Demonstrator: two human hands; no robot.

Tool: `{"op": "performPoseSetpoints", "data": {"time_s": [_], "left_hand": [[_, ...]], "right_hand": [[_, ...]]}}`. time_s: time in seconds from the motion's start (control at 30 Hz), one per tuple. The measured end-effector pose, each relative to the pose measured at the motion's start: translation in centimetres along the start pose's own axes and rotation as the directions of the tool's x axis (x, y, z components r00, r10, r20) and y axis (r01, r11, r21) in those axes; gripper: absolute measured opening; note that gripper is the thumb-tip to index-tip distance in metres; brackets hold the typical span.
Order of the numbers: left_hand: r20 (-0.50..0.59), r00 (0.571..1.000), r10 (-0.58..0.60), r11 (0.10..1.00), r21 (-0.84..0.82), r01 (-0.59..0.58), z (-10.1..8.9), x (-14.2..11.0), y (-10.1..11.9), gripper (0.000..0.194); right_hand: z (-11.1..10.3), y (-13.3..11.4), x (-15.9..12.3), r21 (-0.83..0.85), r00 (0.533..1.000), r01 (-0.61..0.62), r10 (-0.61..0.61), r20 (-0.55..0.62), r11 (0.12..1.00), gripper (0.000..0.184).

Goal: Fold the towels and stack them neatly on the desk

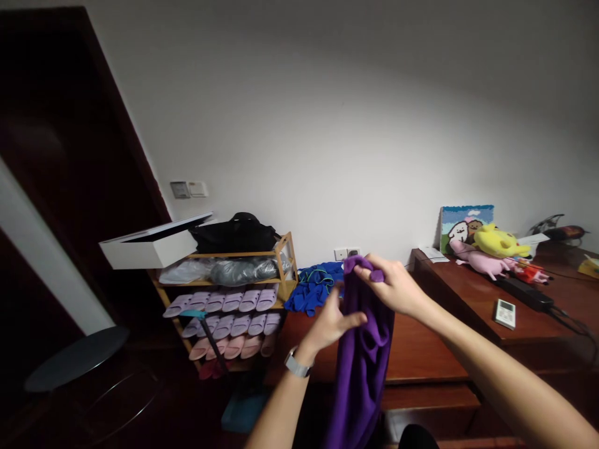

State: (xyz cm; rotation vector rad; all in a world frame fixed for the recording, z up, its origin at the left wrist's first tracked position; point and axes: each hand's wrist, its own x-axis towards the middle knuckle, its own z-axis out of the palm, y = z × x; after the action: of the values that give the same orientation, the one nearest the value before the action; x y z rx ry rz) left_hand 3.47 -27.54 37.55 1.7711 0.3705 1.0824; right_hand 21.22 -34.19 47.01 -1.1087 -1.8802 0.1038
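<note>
A long piece of purple fabric [362, 374], perhaps a garment, hangs in front of me, its lower end running out of the bottom of the view. My right hand [386, 280] grips its top edge, with a fold pinched between thumb and fingers. At the left side of the fabric is my left hand [330, 321], wearing a watch [297, 363] on the wrist. Its thumb stretches across the front of the fabric, apart from the fingers, which are partly hidden. Behind it, a crumpled blue garment [311, 290] with green trim lies on the wooden bench [421, 352].
A wooden rack [287, 255] at left holds rows of slippers [233, 299], a black bag [238, 234] and an open white box [140, 252]. A dark round stool [77, 358] stands lower left. On the right desk [468, 299] lie plush toys [498, 240] and a white remote [505, 313].
</note>
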Motion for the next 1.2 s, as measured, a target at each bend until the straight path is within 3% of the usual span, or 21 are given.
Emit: {"op": "performPoseSetpoints", "data": {"time_s": [0.03,0.1,0.17,0.27,0.33,0.43,0.53,0.67,0.77,0.93,1.07,1.2], "left_hand": [[0.103,0.990,-0.099,0.995,-0.008,0.100,-0.1,-1.4,-1.4,0.085],[0.285,0.912,-0.295,0.954,0.038,0.297,-0.6,-4.7,-4.6,0.076],[0.322,0.859,-0.399,0.914,0.063,0.401,-1.9,-8.2,-8.1,0.072],[0.267,0.819,-0.508,0.859,0.083,0.505,-5.0,-12.7,-12.6,0.060],[0.165,0.801,-0.576,0.817,0.159,0.554,-7.7,-14.7,-14.2,0.052],[-0.022,0.815,-0.579,0.779,0.279,0.561,-11.8,-16.4,-14.5,0.050],[-0.119,0.846,-0.520,0.774,0.352,0.526,-15.2,-16.8,-13.4,0.048],[-0.225,0.862,-0.453,0.759,0.410,0.506,-18.2,-16.1,-12.3,0.047],[-0.343,0.876,-0.338,0.753,0.460,0.471,-19.7,-15.0,-12.3,0.047],[-0.511,0.850,-0.131,0.701,0.558,0.444,-21.9,-11.9,-12.8,0.046],[-0.404,0.907,-0.116,0.584,0.711,0.391,-23.2,-7.0,-14.8,0.035],[-0.263,0.944,-0.199,0.412,0.852,0.324,-23.3,-0.8,-20.2,0.024]], "right_hand": [[-0.5,0.1,0.2,0.008,0.997,-0.001,0.002,-0.081,1.000,0.034],[-2.1,0.3,0.6,-0.009,0.973,-0.008,0.006,-0.232,1.000,0.038],[-4.2,0.6,0.7,-0.059,0.945,-0.033,0.012,-0.327,0.998,0.042],[-7.6,1.6,-0.1,-0.149,0.929,-0.092,0.031,-0.369,0.985,0.045],[-9.7,2.8,-1.4,-0.196,0.926,-0.154,0.073,-0.371,0.968,0.048],[-12.1,5.5,-4.1,-0.217,0.894,-0.293,0.186,-0.409,0.931,0.053],[-13.6,8.7,-7.2,-0.163,0.837,-0.406,0.294,-0.462,0.899,0.056],[-14.4,12.3,-11.3,-0.046,0.755,-0.461,0.364,-0.545,0.886,0.052],[-14.1,14.4,-13.9,0.038,0.703,-0.500,0.431,-0.565,0.865,0.049],[-12.6,18.6,-16.5,0.210,0.619,-0.575,0.588,-0.521,0.791,0.048],[-10.1,24.1,-16.8,0.233,0.557,-0.651,0.663,-0.501,0.723,0.049],[-6.3,32.2,-17.0,0.084,0.527,-0.765,0.695,-0.490,0.639,0.059]]}}
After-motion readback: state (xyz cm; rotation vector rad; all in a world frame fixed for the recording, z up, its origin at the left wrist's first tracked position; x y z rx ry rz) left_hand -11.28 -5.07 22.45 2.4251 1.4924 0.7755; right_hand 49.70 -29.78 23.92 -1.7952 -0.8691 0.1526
